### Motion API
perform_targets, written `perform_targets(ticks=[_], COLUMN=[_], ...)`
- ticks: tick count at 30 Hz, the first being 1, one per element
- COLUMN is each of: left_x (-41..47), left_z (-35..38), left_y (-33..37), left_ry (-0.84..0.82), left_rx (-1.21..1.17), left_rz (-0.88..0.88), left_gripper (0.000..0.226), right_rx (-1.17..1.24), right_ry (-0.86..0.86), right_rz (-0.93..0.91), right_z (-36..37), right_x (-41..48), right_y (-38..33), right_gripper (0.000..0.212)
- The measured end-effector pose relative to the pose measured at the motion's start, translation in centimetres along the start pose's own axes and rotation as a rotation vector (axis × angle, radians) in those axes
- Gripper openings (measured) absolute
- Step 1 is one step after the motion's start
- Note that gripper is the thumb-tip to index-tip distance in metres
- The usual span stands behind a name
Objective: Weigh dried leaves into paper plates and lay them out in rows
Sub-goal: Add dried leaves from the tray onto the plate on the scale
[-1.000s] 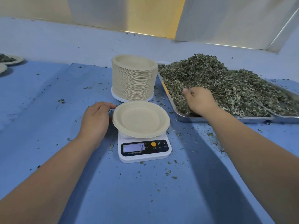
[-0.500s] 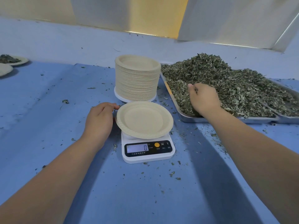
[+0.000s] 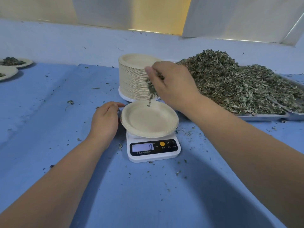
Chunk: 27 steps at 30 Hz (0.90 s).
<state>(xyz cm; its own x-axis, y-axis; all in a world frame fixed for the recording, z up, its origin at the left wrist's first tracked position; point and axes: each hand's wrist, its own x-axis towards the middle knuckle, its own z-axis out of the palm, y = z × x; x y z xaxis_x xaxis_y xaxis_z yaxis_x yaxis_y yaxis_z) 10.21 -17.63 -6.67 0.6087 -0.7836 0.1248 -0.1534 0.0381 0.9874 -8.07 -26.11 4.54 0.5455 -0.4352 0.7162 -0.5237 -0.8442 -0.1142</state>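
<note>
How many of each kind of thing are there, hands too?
Single paper plates: 3
Plate stack: 1
Scale: 1
Metal trays: 2
Hands: 2, left hand, right hand gripping dried leaves
Total: 9

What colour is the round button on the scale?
Orange-yellow: the round button on the white scale, seen in the head view.

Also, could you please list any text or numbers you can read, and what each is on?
"0": scale display.
"M", "T": scale panel, right of the orange button.
Small Chinese print under display and buttons: too small to read.
Nothing else carries text.
</note>
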Motion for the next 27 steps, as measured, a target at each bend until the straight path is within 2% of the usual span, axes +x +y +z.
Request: perform_targets(ticks=[3, 5, 6, 9, 11, 14, 18, 20, 23, 27], left_x=[-0.3, -0.4, -0.5, -0.7, -0.7, -0.9, -1.8, -2.1, -2.4, -2.8], left_z=[-0.1, -0.2, -0.2, -0.1, 0.0, 0.0, -0.2, -0.2, -0.3, 0.0], left_y=[0.2, 0.5, 0.7, 0.9, 1.1, 1.3, 1.7, 1.6, 1.6, 2.0], left_ry=[0.011, 0.012, 0.012, 0.016, 0.01, -0.03, -0.128, -0.187, -0.233, -0.242], left_rx=[-0.018, -0.016, -0.016, -0.003, 0.003, 0.009, 0.016, 0.064, 0.163, 0.379], left_rz=[-0.011, -0.015, -0.017, -0.007, 0.013, 0.042, 0.124, 0.183, 0.239, 0.376], left_gripper=[0.034, 0.032, 0.032, 0.03, 0.028, 0.03, 0.035, 0.036, 0.033, 0.036], right_rx=[-0.045, -0.061, -0.007, 0.261, 0.284, 0.263, 0.039, -0.12, -0.278, -0.322], right_ry=[-0.252, -0.428, -0.457, -0.332, -0.251, -0.216, -0.138, -0.213, -0.394, -0.348], right_rz=[-0.056, -0.037, 0.0, 0.136, 0.154, 0.184, 0.277, 0.366, 0.406, 0.38], right_z=[2.1, 3.0, 3.1, 2.2, 1.4, 0.4, -0.2, -0.1, 0.7, 1.3], right_x=[-1.2, -2.2, -2.5, -2.8, -3.1, -4.8, -7.1, -8.2, -9.7, -9.8], right_y=[-1.9, -1.8, -1.7, -1.3, -0.5, 1.1, 5.5, 8.1, 10.2, 10.5], right_gripper=[0.036, 0.032, 0.029, 0.023, 0.033, 0.045, 0.046, 0.041, 0.05, 0.054])
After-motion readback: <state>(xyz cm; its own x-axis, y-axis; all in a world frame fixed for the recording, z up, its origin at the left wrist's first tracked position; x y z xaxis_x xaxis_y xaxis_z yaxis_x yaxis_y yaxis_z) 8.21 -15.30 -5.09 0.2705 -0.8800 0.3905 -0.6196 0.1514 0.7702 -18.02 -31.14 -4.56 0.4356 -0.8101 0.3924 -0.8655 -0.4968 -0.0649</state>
